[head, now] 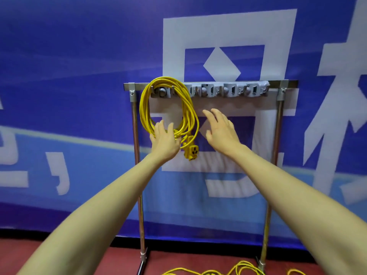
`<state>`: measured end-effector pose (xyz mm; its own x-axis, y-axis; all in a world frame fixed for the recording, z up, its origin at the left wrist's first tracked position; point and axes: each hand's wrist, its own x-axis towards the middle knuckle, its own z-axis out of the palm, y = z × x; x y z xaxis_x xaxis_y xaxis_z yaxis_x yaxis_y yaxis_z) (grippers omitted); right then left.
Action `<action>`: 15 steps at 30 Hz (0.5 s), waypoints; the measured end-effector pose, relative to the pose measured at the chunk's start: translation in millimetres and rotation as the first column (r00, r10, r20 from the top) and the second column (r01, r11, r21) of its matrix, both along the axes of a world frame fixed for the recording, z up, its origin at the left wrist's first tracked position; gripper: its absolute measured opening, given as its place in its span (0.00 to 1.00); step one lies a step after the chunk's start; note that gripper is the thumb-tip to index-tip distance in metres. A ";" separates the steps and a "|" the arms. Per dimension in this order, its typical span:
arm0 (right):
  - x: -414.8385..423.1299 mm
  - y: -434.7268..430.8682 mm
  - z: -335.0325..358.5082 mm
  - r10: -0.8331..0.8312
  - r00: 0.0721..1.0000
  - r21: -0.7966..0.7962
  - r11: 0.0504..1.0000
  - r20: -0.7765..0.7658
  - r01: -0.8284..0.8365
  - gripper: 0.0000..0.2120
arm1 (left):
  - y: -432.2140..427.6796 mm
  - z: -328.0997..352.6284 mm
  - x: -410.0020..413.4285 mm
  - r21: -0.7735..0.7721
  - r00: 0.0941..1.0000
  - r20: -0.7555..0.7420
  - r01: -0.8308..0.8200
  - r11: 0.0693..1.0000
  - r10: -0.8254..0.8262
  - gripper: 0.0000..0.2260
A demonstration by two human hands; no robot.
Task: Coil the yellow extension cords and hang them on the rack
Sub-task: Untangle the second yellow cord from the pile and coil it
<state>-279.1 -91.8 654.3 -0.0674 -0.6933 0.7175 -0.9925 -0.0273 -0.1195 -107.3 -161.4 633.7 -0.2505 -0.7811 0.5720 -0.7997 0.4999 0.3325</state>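
Observation:
A coiled yellow extension cord (184,108) hangs from the leftmost hook of the grey hook strip (228,90) on the metal rack (135,124). Its yellow socket end (191,151) dangles at the bottom of the coil. My left hand (164,139) reaches up to the lower part of the coil with straight fingers touching the loops. My right hand (220,130) hovers to the right of the coil, fingers spread and holding nothing. Another yellow cord (234,269) lies loose on the red floor at the foot of the rack.
The rack stands against a blue and white banner wall (59,96). Its two metal legs (267,215) run down to the floor. Several hooks to the right of the coil carry nothing.

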 end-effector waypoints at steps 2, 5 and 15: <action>-7.3 27.3 -18.8 -0.054 0.998 0.094 0.994 0.020 0.052 0.31 | 21.0 -13.9 -0.1 0.017 0.999 0.047 0.008 1.000 -0.009 0.25; -16.4 69.5 -61.1 -0.125 0.992 0.241 0.963 -0.008 0.123 0.32 | 54.7 -45.7 1.3 0.074 0.991 0.129 0.030 0.997 -0.040 0.25; -37.5 149.2 -245.3 -0.184 0.980 0.651 0.735 -0.079 0.191 0.33 | 131.3 -226.2 -2.3 0.440 0.913 0.354 0.028 0.898 -0.202 0.27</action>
<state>-316.7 57.4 409.0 -0.2424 -0.9655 0.0955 -0.9702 0.2407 -0.0292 -109.6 -30.1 407.5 -0.4831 -0.8747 0.0396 -0.8515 0.4799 0.2111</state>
